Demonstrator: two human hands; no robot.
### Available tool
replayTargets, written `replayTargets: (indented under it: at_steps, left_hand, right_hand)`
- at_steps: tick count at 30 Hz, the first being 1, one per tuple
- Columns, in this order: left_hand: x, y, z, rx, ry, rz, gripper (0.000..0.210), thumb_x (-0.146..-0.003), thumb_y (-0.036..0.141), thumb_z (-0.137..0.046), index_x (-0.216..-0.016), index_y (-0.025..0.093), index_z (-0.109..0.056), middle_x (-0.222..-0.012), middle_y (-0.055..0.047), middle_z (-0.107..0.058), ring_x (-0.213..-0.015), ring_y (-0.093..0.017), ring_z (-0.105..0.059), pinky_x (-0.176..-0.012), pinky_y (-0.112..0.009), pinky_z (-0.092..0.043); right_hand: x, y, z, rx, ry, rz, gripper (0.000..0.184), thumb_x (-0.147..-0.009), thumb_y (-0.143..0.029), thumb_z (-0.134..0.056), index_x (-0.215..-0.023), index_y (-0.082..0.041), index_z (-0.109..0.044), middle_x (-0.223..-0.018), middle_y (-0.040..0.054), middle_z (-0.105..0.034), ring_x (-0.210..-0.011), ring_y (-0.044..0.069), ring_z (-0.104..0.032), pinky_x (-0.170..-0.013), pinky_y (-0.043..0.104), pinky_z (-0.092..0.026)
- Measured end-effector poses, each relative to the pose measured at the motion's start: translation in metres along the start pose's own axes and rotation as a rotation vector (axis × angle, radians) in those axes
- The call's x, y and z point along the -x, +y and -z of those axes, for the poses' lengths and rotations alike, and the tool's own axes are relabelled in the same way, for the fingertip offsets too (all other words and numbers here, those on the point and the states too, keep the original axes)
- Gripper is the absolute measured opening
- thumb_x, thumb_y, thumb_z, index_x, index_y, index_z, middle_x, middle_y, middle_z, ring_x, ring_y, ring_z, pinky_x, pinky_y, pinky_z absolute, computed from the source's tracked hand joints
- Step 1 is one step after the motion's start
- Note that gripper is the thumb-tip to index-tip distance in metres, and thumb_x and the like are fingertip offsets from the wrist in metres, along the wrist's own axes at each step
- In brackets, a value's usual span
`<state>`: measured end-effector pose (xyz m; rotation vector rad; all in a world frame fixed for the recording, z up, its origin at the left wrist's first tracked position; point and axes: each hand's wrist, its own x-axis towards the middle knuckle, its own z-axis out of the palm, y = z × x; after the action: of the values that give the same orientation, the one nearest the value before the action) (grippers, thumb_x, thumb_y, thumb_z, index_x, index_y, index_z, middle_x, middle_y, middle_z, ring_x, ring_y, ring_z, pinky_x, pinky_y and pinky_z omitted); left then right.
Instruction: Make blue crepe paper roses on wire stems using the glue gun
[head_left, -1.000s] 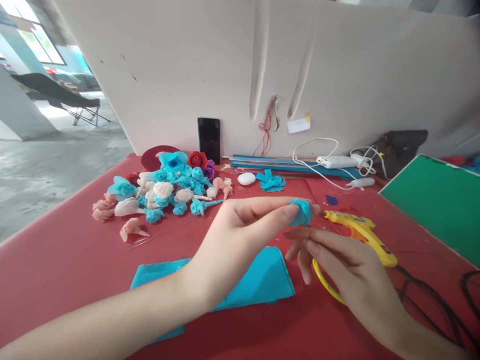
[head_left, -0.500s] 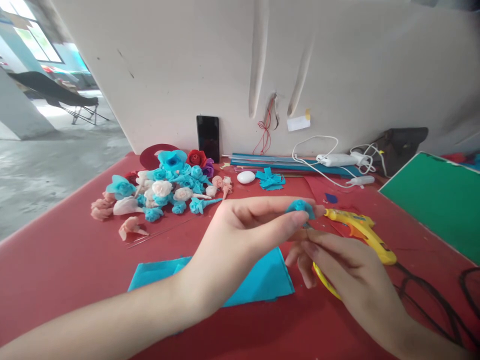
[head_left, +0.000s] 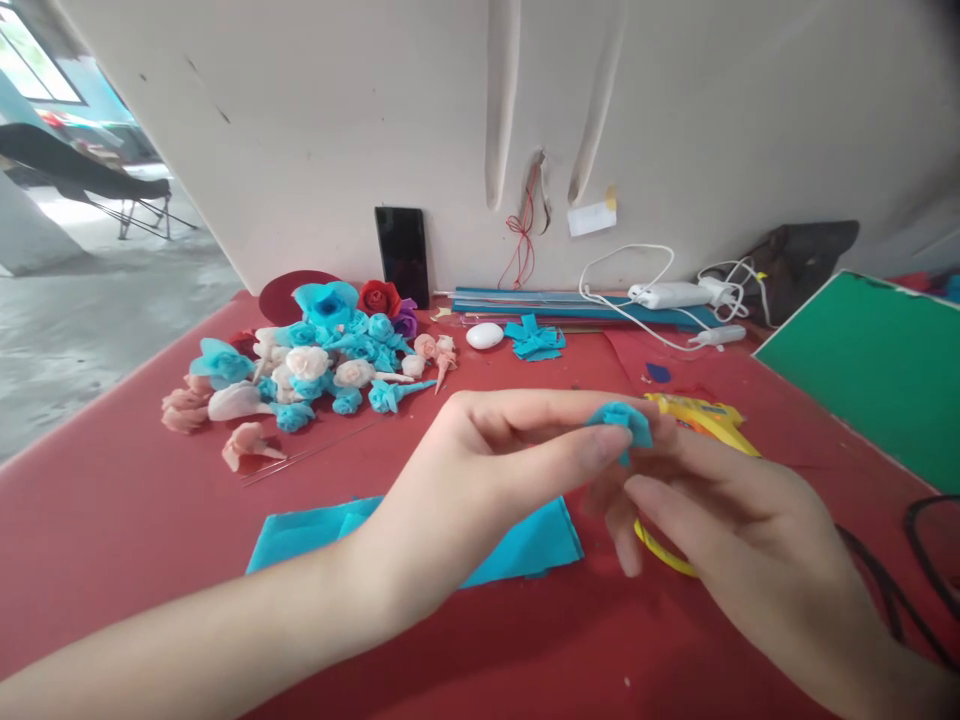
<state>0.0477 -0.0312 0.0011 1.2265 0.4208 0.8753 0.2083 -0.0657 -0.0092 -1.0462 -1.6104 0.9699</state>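
My left hand (head_left: 469, 490) pinches a small blue crepe-paper flower (head_left: 631, 424) between thumb and fingers, above the red table. Close beside it, my right hand (head_left: 739, 515) has its thumb apart from its index finger. The right fingertips are right by the flower's edge; whether they touch it I cannot tell. Below the hands lies a folded blue crepe-paper sheet (head_left: 525, 545), partly covered by my left forearm. A yellow glue gun (head_left: 705, 415) rests behind my right hand and is partly hidden. Yellow scissor-like handles (head_left: 664, 553) show under the right fingers.
A pile of blue, white and pink paper flowers (head_left: 307, 362) sits at the left. Behind are a phone (head_left: 403, 257), a white egg-shaped object (head_left: 485, 336), cut blue strips (head_left: 535, 338) and a white power strip (head_left: 671, 295). A green board (head_left: 862, 365) and black cables stand at right.
My right thumb and index finger have parted from their pinch below the flower, and the right hand has shifted slightly right. The flower is turned a little in my left hand. The view has tilted slightly.
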Motion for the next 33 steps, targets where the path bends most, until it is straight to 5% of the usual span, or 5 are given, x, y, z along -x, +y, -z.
replayTargets:
  at_steps: [11,21,26,33]
  left_hand:
    - [-0.0024,0.0028,-0.001,-0.064,0.102,0.052,0.02,-0.085,0.023,-0.06,-0.102,0.03,-0.069,-0.058,0.005,-0.059,-0.094,-0.014,-0.067,-0.068,-0.012,-0.055]
    - [-0.0006,0.0047,-0.0038,-0.07,0.1,0.045,0.02,-0.086,0.02,-0.059,-0.103,0.028,-0.069,-0.077,0.007,-0.072,-0.067,-0.004,-0.066,-0.07,-0.009,-0.053]
    - [-0.0022,0.004,-0.0031,-0.052,0.089,0.042,0.024,-0.085,0.019,-0.06,-0.108,0.022,-0.066,-0.068,0.007,-0.07,-0.061,-0.005,-0.064,-0.068,-0.009,-0.054]
    - [-0.0027,0.0097,0.0006,-0.139,0.16,-0.076,0.024,-0.086,0.027,-0.059,-0.107,0.022,-0.067,-0.102,0.001,-0.073,-0.105,-0.017,-0.063,-0.09,-0.02,-0.051]
  right_hand:
    - [0.0085,-0.0014,0.0053,-0.084,-0.077,-0.146,0.027,-0.091,-0.026,-0.051,-0.065,-0.02,-0.058,-0.055,-0.0044,-0.059,-0.052,0.004,-0.057,-0.056,0.011,-0.049]
    - [0.0041,0.0009,0.0042,-0.144,-0.053,-0.147,0.024,-0.09,-0.028,-0.053,-0.07,-0.019,-0.061,-0.059,-0.0026,-0.062,-0.05,0.004,-0.057,-0.055,0.011,-0.049]
    - [0.0052,0.0015,0.0022,-0.13,-0.038,-0.113,0.022,-0.09,-0.025,-0.053,-0.072,-0.02,-0.065,-0.049,-0.0041,-0.057,-0.045,0.004,-0.055,-0.052,0.011,-0.047]
    - [0.0026,-0.0047,0.0102,-0.278,-0.117,-0.248,0.029,-0.09,-0.028,-0.053,-0.065,-0.018,-0.064,-0.057,-0.0028,-0.061,-0.041,0.001,-0.053,-0.045,0.009,-0.042]
